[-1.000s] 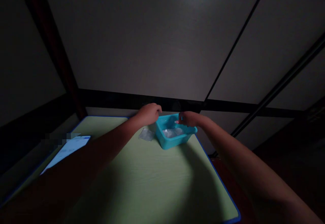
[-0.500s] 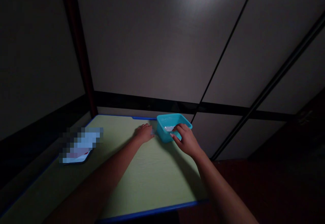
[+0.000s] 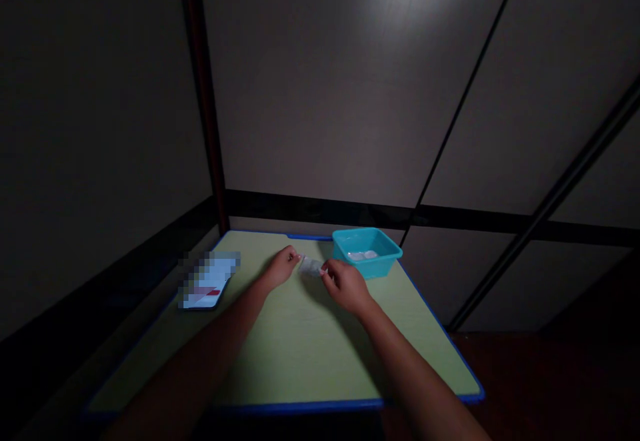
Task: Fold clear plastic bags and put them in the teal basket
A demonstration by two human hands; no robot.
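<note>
A small see-through plastic bag (image 3: pixel 311 267) is stretched between my two hands, above the table. My left hand (image 3: pixel 283 265) is closed, its fingertips pinching the bag's left end. At the other end, the thumb and fingers of my right hand (image 3: pixel 346 285) grip the bag. Whether anything is inside the bag is too small to tell. Just behind my right hand stands a turquoise plastic basket (image 3: pixel 377 267), with pale, clear-looking pieces (image 3: pixel 363 255) lying at its bottom.
The table (image 3: pixel 295 361) has a pale green top and a blue edge. On its left side lies a phone-like device (image 3: pixel 213 281) with a lit screen, partly blurred out. Grey panels (image 3: pixel 320 94) rise behind the table.
My right hand has come out of the basket and moved left to the bag. My left hand, earlier low beside the basket, now pinches the bag's other end. The view has shifted too.
</note>
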